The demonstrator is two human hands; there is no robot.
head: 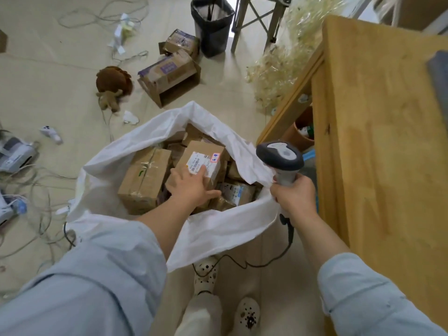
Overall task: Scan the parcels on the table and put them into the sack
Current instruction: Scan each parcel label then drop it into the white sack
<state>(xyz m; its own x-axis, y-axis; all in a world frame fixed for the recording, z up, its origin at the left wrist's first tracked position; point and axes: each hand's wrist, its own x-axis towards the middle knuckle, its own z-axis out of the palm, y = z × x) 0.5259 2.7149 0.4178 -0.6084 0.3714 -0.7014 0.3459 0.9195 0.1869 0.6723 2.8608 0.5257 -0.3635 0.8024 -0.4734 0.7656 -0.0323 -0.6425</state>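
Drop-off step, I reckon: left hand has its fingers spread flat on the labelled parcel, which is already inside the sack. Right hand is clenched round the scanner at the sack's 3 o'clock. Next it probably needs letting go, then back to the table, further toward 3 o'clock.

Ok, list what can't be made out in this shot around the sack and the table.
Head view only.
Table: cut off by the right edge, so any parcels left on it are unseen.
Top parcel: label print too small, partly covered by the left hand.
Sack: lower parcels hidden under upper ones; no count possible.
Scanner: window faces away, handle wrapped by the right hand.
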